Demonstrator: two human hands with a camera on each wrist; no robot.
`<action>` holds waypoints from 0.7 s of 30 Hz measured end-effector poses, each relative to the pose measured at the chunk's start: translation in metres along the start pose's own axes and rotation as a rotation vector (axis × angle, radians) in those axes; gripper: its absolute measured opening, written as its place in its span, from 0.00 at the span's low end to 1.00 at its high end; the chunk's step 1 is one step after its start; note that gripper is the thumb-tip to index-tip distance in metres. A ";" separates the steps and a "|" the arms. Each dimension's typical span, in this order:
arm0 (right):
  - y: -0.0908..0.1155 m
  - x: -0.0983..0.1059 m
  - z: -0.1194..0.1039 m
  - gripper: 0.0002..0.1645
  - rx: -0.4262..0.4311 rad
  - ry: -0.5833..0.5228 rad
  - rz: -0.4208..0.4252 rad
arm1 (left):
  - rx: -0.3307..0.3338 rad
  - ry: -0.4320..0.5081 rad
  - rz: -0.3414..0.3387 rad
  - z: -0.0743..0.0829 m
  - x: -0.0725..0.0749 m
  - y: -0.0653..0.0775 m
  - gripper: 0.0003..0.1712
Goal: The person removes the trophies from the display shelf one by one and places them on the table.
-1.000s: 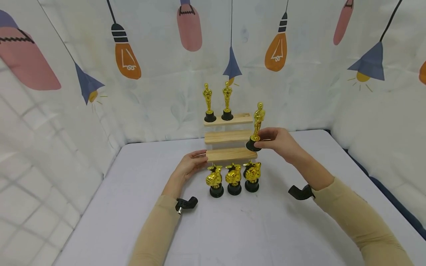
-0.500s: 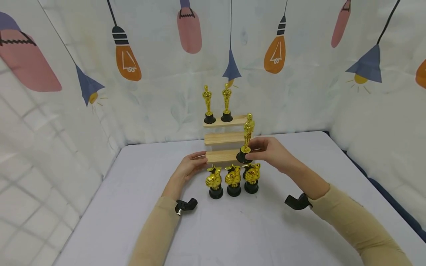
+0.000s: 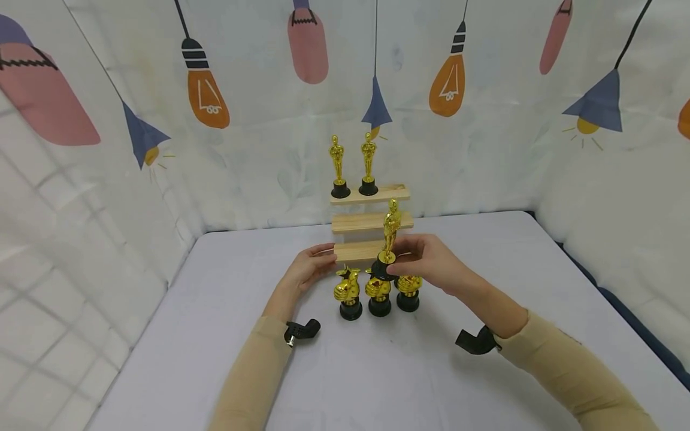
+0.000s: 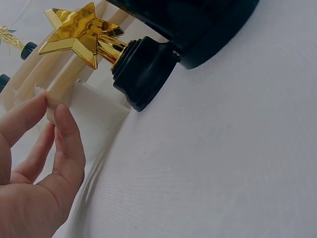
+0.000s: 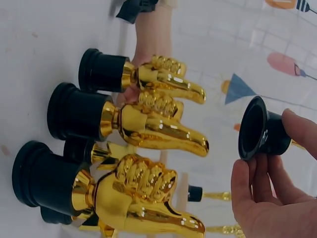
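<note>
My right hand [image 3: 431, 263] holds a gold statuette trophy [image 3: 390, 233] by its black base [image 5: 277, 134], upright in the air before the lowest step, with the base's hollow underside showing in the right wrist view. My left hand [image 3: 306, 270] pinches the left end of the lowest step of a wooden tiered shelf [image 3: 356, 251] between thumb and fingers. Two matching statuettes [image 3: 337, 161] stand on the top step, at its left and middle. Before the shelf stand three gold thumbs-up trophies [image 3: 347, 292] on black bases, partly overlapped by the held statuette in the head view.
Gold star trophies [image 4: 81, 34] stand right behind the thumbs-up ones, mostly hidden in the head view. A white cloth covers the table [image 3: 388, 371]. Behind it hangs a curtain [image 3: 259, 161] printed with lamps and bulbs. Both wrists carry black camera mounts [image 3: 303, 329].
My right hand has carried the statuette left, down and towards me, from the shelf's right side to in front of the lowest step. My left hand has stayed at the step's end.
</note>
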State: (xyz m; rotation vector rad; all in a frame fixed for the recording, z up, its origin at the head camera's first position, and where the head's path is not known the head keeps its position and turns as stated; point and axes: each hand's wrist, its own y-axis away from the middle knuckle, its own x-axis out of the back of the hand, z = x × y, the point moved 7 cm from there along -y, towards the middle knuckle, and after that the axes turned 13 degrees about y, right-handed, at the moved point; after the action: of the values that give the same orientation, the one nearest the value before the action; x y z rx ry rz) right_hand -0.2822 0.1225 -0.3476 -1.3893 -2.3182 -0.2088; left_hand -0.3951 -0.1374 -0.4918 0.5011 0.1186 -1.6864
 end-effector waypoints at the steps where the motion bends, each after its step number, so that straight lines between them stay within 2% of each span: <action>1: 0.000 -0.002 0.000 0.24 0.006 0.003 -0.005 | 0.000 0.000 0.001 0.000 0.000 0.000 0.30; 8: 0.003 -0.014 0.000 0.22 -0.002 0.052 -0.020 | -0.006 -0.012 0.002 0.000 -0.001 -0.001 0.30; 21: 0.009 -0.035 0.005 0.23 0.006 0.005 -0.048 | -0.006 0.005 0.015 0.001 -0.002 0.001 0.29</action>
State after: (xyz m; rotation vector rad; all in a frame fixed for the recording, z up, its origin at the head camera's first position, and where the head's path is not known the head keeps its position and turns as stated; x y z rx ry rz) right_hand -0.2611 0.1003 -0.3681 -1.3295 -2.3482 -0.2199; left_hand -0.3940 -0.1365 -0.4904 0.5006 0.1237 -1.6699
